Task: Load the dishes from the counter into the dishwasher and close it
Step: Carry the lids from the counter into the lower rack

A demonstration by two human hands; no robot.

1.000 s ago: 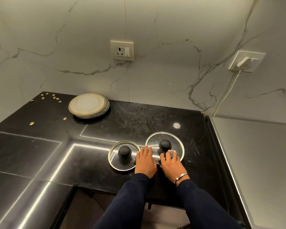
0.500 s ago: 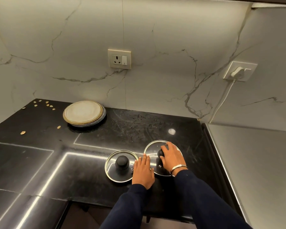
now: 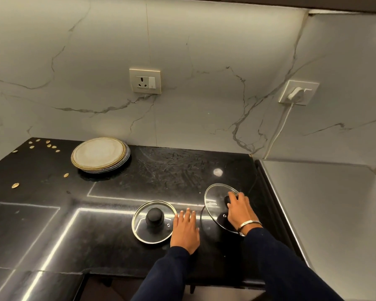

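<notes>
The left hand (image 3: 186,232) lies flat near the front edge of the tabletop (image 3: 52,224), fingers straight and holding nothing, just beside the rim of the smaller glass lid (image 3: 139,218). This lid lies flat with its black knob (image 3: 154,217) up.

The right hand (image 3: 239,210) has its grip closed around the knob of the larger glass lid (image 3: 215,200), toward the right edge of the tabletop. This lid is tilted; whether its lower rim still touches the surface cannot be told.

Handling: both lids are judged to be rigid tempered glass with a metal band, moderately light, brittle under impact and smooth on the pane. Take hold at the knob only; a pinch on the pane or rim is likely to slip. Keep the lid clear of the stone edge when carrying it.

Toward the back left corner, against the wall, sits a stack of plates (image 3: 99,154). These are judged stiff, heavier as a stack, and chip-prone; lift from under the rim with both hands. Small seeds (image 3: 15,185) lie scattered near the left edge. The dishwasher is not in view.
</notes>
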